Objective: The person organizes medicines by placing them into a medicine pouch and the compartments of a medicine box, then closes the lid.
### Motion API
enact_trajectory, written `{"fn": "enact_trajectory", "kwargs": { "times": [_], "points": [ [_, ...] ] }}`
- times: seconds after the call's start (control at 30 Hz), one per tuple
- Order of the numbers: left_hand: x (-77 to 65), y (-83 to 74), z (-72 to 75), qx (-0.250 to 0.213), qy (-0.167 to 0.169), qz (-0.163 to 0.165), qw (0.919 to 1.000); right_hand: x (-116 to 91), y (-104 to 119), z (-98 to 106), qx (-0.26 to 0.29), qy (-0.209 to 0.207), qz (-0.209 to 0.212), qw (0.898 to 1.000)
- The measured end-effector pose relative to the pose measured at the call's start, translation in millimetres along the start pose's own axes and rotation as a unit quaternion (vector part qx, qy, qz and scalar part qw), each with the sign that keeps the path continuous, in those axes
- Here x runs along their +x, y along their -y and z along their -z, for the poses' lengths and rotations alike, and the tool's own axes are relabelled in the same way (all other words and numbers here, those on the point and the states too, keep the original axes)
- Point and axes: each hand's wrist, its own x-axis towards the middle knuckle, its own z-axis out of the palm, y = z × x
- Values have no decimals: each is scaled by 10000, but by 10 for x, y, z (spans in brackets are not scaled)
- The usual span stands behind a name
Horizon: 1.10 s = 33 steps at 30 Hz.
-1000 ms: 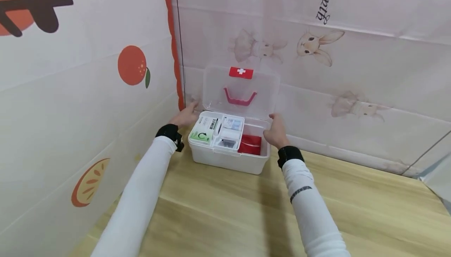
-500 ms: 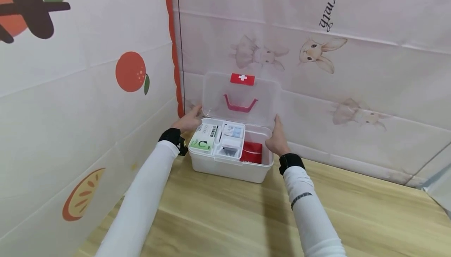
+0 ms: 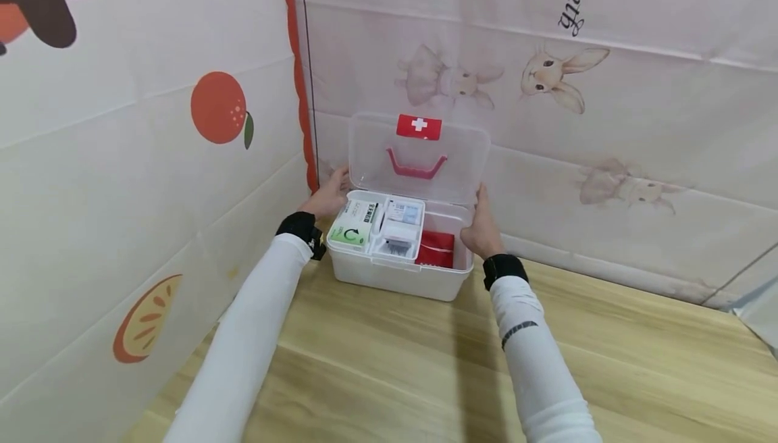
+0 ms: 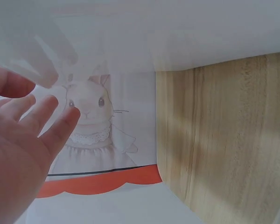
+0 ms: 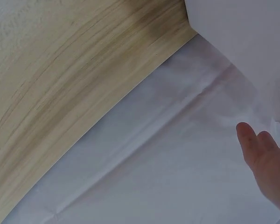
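A white first-aid box (image 3: 395, 279) stands on the wooden table, its clear lid (image 3: 377, 152) raised against the wall behind. The lid has a red handle (image 3: 416, 171) and a red label with a white cross (image 3: 419, 127). My left hand (image 3: 328, 194) is at the box's back left corner, by the lid's lower edge; its fingers look extended in the left wrist view. On the other side my right hand (image 3: 482, 230) lies along the right rim, fingers pointing up beside the lid. Whether either hand presses on the lid is unclear.
Inside, a white tray (image 3: 372, 248) bears a green-and-white carton (image 3: 355, 222) and small packets (image 3: 401, 212). A red pouch (image 3: 436, 248) lies in the right part of the box. Fabric walls close in at the left (image 3: 231, 213) and back (image 3: 608, 240).
My right hand's fingers now point up along the lid's side, and my left hand is slightly nearer the lid. The box stays in place while the head view shifts a little.
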Motion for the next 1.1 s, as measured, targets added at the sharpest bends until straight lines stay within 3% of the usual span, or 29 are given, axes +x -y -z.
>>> {"fn": "enact_trajectory", "kwargs": {
  "times": [0.3, 0.47, 0.57, 0.77, 0.93, 1.1],
  "points": [
    [-105, -34, 7, 218, -51, 99, 9997, -81, 132, -4, 456, -425, 469, 9970],
    [-176, -54, 1, 158, -69, 357, 9992, -156, 148, -38, 552, -513, 383, 9964],
    [-218, -97, -7, 295, -130, 352, 9989, -196, 143, -53, 579, -511, 267, 9967],
    [-322, -195, -17, 587, -254, 415, 9971, -297, 109, -79, 552, -544, 447, 9960],
    [-457, -285, -63, 7, -378, 547, 9978, -417, 112, -142, 625, -557, 613, 9946],
    [-563, -309, -117, -679, -446, 452, 9957, -537, 137, -165, 876, -564, 619, 9926]
  ]
}}
